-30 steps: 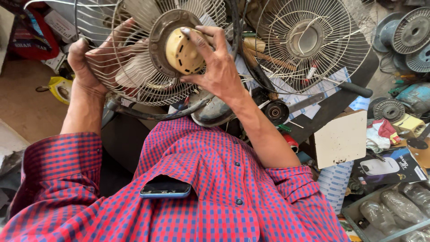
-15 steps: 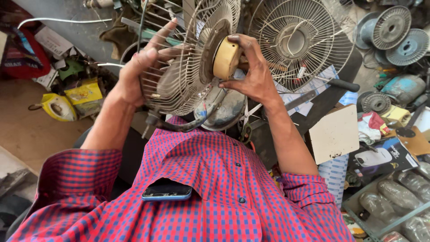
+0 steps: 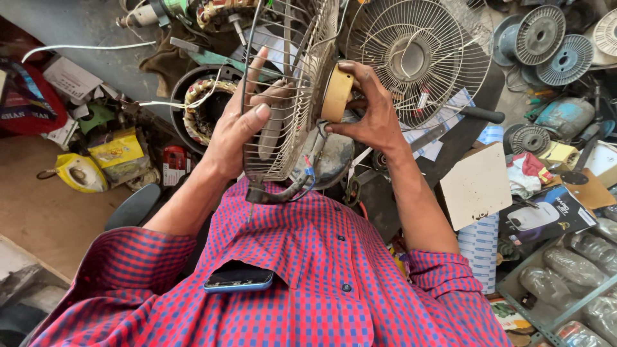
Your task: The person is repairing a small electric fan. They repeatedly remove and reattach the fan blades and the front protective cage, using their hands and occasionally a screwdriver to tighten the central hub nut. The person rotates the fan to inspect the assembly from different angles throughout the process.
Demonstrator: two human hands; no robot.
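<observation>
Two bare hands hold one small fan, seen from above against a crowded workshop floor. Far left: a red bag [image 3: 26, 103] and a yellow packet [image 3: 119, 151] lie on the floor, with a white cable [image 3: 83, 46] running across the grey ground behind them. Left of centre: a wound motor stator [image 3: 205, 106] sits in a dark round housing. Centre: the left hand [image 3: 238, 128] is clenched on the wire fan guard [image 3: 289, 96], thumb hooked over the near wires and fingers [image 3: 257, 67] pushed through from the far side; the guard stands nearly edge-on, tilted toward the chest. Just right of it, the right hand [image 3: 373, 115] grasps the round tan hub cap [image 3: 337, 93] at the middle of the guard, fingertips curled around its rim. The grey motor body [image 3: 331, 157] hangs below the guard, a short wire trailing from it. As judged from this view, the fan remains assembled: guard, cap and motor are together, so any dismantling appears barely begun and nearly all of it is left. Right of centre: a second fan guard [image 3: 418, 54] lies face-up behind the right wrist. Far right: empty wire spools [image 3: 553, 38] and a white board [image 3: 475, 186] lie among mixed parts. Near edge: a phone [image 3: 238, 281] rests in the pocket of the checked shirt [image 3: 334, 302].
</observation>
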